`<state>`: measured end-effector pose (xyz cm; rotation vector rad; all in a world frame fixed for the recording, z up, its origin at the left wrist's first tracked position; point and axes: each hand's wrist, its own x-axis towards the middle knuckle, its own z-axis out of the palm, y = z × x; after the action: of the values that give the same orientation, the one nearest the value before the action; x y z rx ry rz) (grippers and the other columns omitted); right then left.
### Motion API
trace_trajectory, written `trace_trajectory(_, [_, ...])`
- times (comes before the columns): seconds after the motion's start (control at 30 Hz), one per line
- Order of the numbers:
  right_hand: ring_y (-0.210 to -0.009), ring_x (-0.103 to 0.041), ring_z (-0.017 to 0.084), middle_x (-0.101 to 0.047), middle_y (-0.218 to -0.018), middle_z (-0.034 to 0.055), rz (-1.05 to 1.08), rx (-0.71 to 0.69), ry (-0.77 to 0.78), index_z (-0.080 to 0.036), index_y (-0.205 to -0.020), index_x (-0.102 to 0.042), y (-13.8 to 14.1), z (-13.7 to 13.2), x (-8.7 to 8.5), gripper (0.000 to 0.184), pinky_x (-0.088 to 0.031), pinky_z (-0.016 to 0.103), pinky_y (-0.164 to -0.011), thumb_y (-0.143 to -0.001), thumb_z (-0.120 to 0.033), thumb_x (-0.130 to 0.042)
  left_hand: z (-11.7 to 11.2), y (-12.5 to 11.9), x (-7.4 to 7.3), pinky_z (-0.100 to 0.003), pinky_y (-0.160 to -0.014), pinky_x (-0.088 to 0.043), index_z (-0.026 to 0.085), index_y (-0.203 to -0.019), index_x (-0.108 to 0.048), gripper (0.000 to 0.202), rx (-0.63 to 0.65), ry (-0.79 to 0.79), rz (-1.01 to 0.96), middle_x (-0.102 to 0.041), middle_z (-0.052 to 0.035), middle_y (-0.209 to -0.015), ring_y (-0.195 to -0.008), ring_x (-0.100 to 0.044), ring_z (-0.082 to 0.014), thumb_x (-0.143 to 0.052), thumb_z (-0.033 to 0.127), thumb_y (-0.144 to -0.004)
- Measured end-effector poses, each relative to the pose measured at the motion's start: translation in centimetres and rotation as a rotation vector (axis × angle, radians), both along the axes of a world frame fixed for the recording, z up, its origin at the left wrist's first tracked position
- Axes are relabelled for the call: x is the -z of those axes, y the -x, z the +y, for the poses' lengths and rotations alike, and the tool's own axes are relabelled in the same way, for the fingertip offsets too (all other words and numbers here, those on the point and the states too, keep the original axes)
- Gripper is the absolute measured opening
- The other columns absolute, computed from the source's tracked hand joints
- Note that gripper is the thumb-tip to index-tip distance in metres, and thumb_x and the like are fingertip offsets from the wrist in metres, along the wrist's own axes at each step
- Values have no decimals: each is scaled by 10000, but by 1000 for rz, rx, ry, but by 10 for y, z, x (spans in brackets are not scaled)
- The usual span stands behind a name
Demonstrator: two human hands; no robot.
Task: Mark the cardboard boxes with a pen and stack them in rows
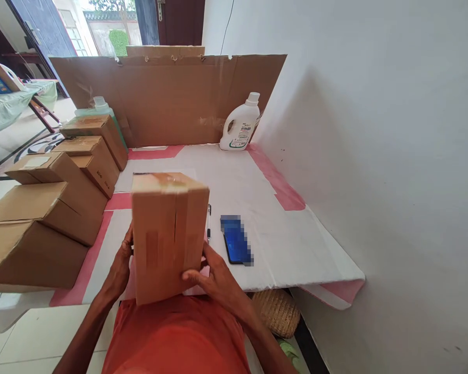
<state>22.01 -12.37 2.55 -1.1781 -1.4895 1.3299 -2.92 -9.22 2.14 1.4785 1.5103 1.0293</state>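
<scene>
Close in front of my body I hold a brown cardboard box upright, its lower edge near my red shirt. My left hand presses against the box's left side, with some fingers hidden behind it. On the lower right corner, my right hand grips with the thumb across the near face and the fingers along the right side. Just past the box lies a pen, partly hidden by it. A phone rests on the table to the right of my right hand.
Several cardboard boxes line the table's left edge. A cardboard panel stands across the back, a white jug before its right end. Behind the boxes is a greenish bottle. A wall borders the right; a woven basket sits below.
</scene>
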Motion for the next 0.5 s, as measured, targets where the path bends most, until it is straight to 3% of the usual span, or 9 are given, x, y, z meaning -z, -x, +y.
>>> trace_trajectory(0.13, [-1616,-188,251,-254,-1743,51,37,192,-108,-308,-1697,-127,-2,32,-26,857,-159,472,-1318,-1010,-665,-494,12,4,-12,-543,-1248,-332,227,-1637,-360,919,117,-24,-6,-454,-134,-1638,-1506,-408,-356,-219,830,-958])
trace_trajectory(0.23, [-1641,-78,238,-153,-1776,20,101,280,-56,-323,-1702,-81,-7,61,-29,912,-65,493,-1329,-982,-760,-430,20,5,-31,-533,-1220,-364,231,-1602,-429,865,122,-85,99,-463,-134,-1630,-1471,-446,-357,-298,802,-965])
trace_trajectory(0.3, [-1631,-144,256,-206,-1765,14,164,274,7,-345,-1688,-189,-13,77,-31,871,-142,521,-1318,-970,-806,-367,29,4,-45,-514,-1165,-420,234,-1554,-499,797,105,-111,177,-558,-130,-1539,-1393,-518,-354,-436,754,-955])
trace_trajectory(0.37, [-1585,-287,290,-322,-1725,26,244,225,58,-356,-1655,-308,-20,89,-37,846,-325,548,-1251,-962,-841,-267,42,1,-57,-483,-1096,-473,227,-1489,-569,741,65,-128,221,-635,-124,-1428,-1310,-576,-348,-565,700,-920])
trace_trajectory(0.43, [-1497,-430,320,-409,-1677,47,306,185,64,-359,-1633,-358,-26,101,-48,859,-502,537,-1113,-948,-861,-231,59,-5,-68,-455,-1049,-503,209,-1415,-622,690,14,-148,205,-690,-117,-1309,-1232,-620,-333,-611,672,-904])
trace_trajectory(0.5, [-1377,-543,330,-438,-1648,64,332,178,21,-359,-1621,-371,-31,114,-58,856,-596,497,-972,-934,-865,-296,80,-12,-74,-435,-1042,-510,199,-1360,-645,642,-26,-181,145,-718,-105,-1217,-1185,-643,-313,-599,662,-917])
